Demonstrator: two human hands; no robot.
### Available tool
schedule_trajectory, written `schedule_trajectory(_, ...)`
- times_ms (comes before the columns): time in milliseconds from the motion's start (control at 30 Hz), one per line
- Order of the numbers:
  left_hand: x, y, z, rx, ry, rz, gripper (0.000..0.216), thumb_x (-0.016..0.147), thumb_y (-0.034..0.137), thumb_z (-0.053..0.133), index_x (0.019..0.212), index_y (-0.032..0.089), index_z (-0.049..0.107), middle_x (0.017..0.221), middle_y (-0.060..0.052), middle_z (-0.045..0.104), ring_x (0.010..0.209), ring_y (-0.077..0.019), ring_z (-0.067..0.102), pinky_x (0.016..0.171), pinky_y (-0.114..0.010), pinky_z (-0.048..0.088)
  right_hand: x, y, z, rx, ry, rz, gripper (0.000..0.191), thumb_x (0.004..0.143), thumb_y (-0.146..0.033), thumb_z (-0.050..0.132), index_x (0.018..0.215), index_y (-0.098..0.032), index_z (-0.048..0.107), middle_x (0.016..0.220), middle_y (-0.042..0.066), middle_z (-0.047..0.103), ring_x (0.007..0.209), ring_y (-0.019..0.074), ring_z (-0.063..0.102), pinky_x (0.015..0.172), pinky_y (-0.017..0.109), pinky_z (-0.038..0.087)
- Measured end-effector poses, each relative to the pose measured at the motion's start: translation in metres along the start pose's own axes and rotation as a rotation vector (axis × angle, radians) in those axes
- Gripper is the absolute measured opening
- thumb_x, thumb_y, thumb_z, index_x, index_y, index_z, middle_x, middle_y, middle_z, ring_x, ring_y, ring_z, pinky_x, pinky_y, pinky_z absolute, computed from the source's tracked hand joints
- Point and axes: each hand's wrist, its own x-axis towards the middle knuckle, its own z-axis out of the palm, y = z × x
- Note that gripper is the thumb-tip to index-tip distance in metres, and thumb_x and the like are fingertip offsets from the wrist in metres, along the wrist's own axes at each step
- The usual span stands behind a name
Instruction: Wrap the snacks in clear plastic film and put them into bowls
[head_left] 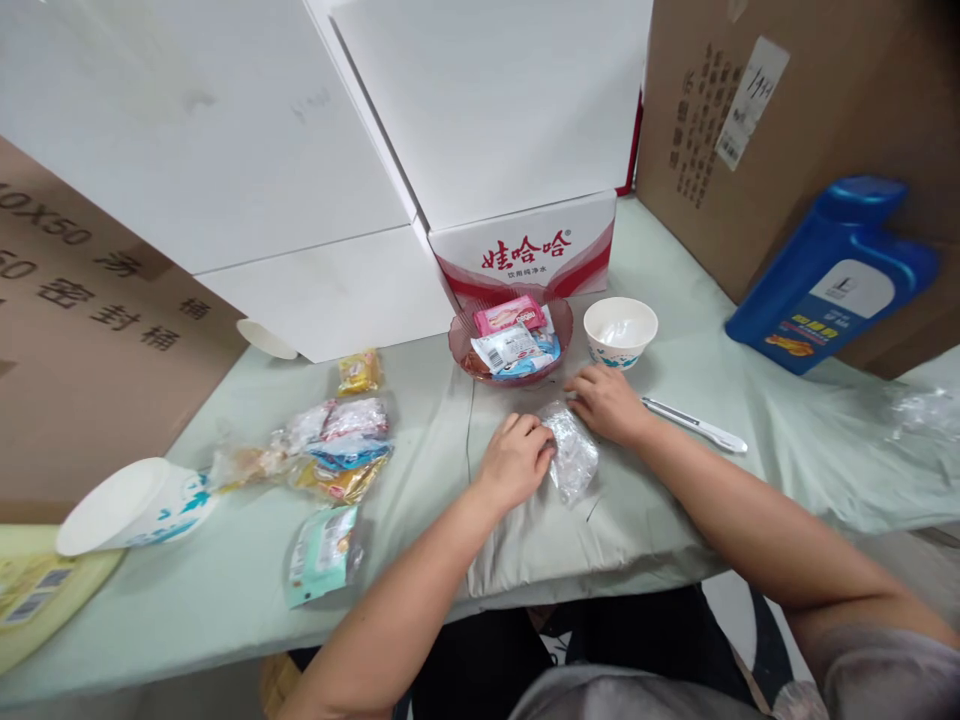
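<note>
A crinkled clear plastic bag lies on the cloth in front of me, between my two hands. My left hand has its fingers curled on the bag's left edge. Beside the bag's upper right corner rests my right hand, fingers a little apart and bent down toward the cloth. Just beyond that hand stands a white paper bowl with a teal print and something clear inside. A pink glass bowl holds several wrapped snacks, among them a pink packet and a white-and-blue packet.
Right of my hand lies a white utility knife. A blue bottle leans near a cardboard box. On the left are several snack packets, a teal pouch and a tipped paper bowl. White boxes stand behind.
</note>
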Motion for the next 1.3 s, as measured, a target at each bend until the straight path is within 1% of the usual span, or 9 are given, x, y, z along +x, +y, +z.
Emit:
schedule_trajectory(133, -0.005, -0.016, 0.005, 0.009, 0.091, -0.032, 0.019, 0.086, 0.020, 0.061, 0.104, 0.017, 0.067, 0.101, -0.009, 0.061, 0.096, -0.0251, 0.053, 0.086, -0.041, 0.049, -0.007, -0.003, -0.023, 0.281, 0.034, -0.282, 0.024, 0.090, -0.035, 0.060, 0.106, -0.019, 0.069, 0.107, 0.011, 0.064, 0.104, 0.0242, 0.054, 0.093, 0.038, 0.040)
schedule_trajectory(233, -0.007, -0.023, 0.004, 0.010, 0.090, -0.029, 0.028, 0.088, 0.022, 0.058, 0.115, 0.019, 0.065, 0.108, -0.009, 0.060, 0.099, -0.0255, 0.052, 0.087, -0.042, 0.049, -0.013, -0.022, -0.033, 0.409, -0.249, -0.538, 0.033, 0.083, -0.039, 0.069, 0.111, -0.021, 0.068, 0.112, 0.009, 0.066, 0.109, 0.0235, 0.054, 0.096, 0.038, 0.039)
schedule_trajectory(400, -0.005, -0.023, 0.003, 0.060, 0.033, -0.069, 0.037, 0.089, 0.022, 0.058, 0.125, 0.020, 0.062, 0.111, -0.010, 0.058, 0.101, -0.0266, 0.050, 0.088, -0.044, 0.049, -0.018, -0.027, -0.049, 0.246, -0.703, -0.297, 0.020, 0.071, -0.031, 0.080, 0.085, -0.020, 0.071, 0.080, 0.002, 0.068, 0.075, 0.0176, 0.059, 0.068, 0.028, 0.041)
schedule_trajectory(600, -0.006, -0.023, 0.004, 0.078, 0.027, -0.066, 0.036, 0.090, 0.024, 0.056, 0.126, 0.021, 0.061, 0.112, -0.010, 0.057, 0.103, -0.0273, 0.049, 0.087, -0.044, 0.049, -0.016, -0.021, -0.044, 0.236, -0.459, -0.439, 0.019, 0.079, -0.025, 0.072, 0.097, -0.019, 0.069, 0.097, 0.007, 0.066, 0.096, 0.0221, 0.054, 0.082, 0.032, 0.040)
schedule_trajectory(767, -0.007, -0.023, 0.004, 0.056, 0.049, -0.057, 0.035, 0.091, 0.023, 0.055, 0.125, 0.021, 0.061, 0.112, -0.011, 0.058, 0.103, -0.0275, 0.050, 0.088, -0.046, 0.048, -0.020, -0.031, -0.034, 0.142, -0.415, -0.459, 0.012, 0.085, -0.015, 0.058, 0.078, -0.018, 0.066, 0.082, 0.006, 0.065, 0.088, 0.0211, 0.053, 0.079, 0.034, 0.038)
schedule_trajectory(900, -0.007, -0.018, 0.000, -0.117, 0.019, 0.075, 0.028, 0.091, 0.023, 0.056, 0.118, 0.020, 0.064, 0.112, -0.010, 0.062, 0.107, -0.0246, 0.053, 0.092, -0.042, 0.049, -0.023, -0.035, -0.047, 0.389, -0.437, -0.495, 0.013, 0.086, -0.015, 0.053, 0.086, -0.018, 0.065, 0.088, 0.005, 0.067, 0.087, 0.0184, 0.057, 0.080, 0.030, 0.041)
schedule_trajectory(1067, -0.005, -0.015, -0.002, -0.259, -0.015, 0.197, 0.025, 0.089, 0.012, 0.053, 0.106, 0.021, 0.068, 0.107, -0.007, 0.068, 0.104, -0.0222, 0.057, 0.091, -0.040, 0.051, -0.022, -0.032, -0.048, 0.528, -0.467, -0.294, 0.016, 0.091, -0.019, 0.049, 0.094, -0.018, 0.065, 0.087, 0.003, 0.068, 0.074, 0.0139, 0.060, 0.069, 0.025, 0.042)
schedule_trajectory(1200, -0.003, -0.018, 0.001, -0.243, 0.011, 0.211, 0.027, 0.084, 0.004, 0.049, 0.091, 0.019, 0.070, 0.097, -0.007, 0.068, 0.098, -0.0223, 0.058, 0.086, -0.040, 0.054, -0.015, -0.027, -0.027, 0.281, -0.288, -0.044, 0.021, 0.096, -0.026, 0.046, 0.100, -0.018, 0.065, 0.094, 0.006, 0.070, 0.080, 0.0171, 0.063, 0.068, 0.026, 0.039)
schedule_trajectory(1300, -0.004, -0.018, 0.002, -0.236, 0.029, 0.213, 0.023, 0.086, 0.006, 0.049, 0.087, 0.018, 0.068, 0.092, -0.008, 0.068, 0.094, -0.0216, 0.058, 0.082, -0.038, 0.055, -0.009, -0.026, -0.013, 0.095, -0.303, 0.052, 0.021, 0.097, -0.028, 0.047, 0.102, -0.018, 0.065, 0.100, 0.008, 0.071, 0.086, 0.0187, 0.065, 0.067, 0.027, 0.037)
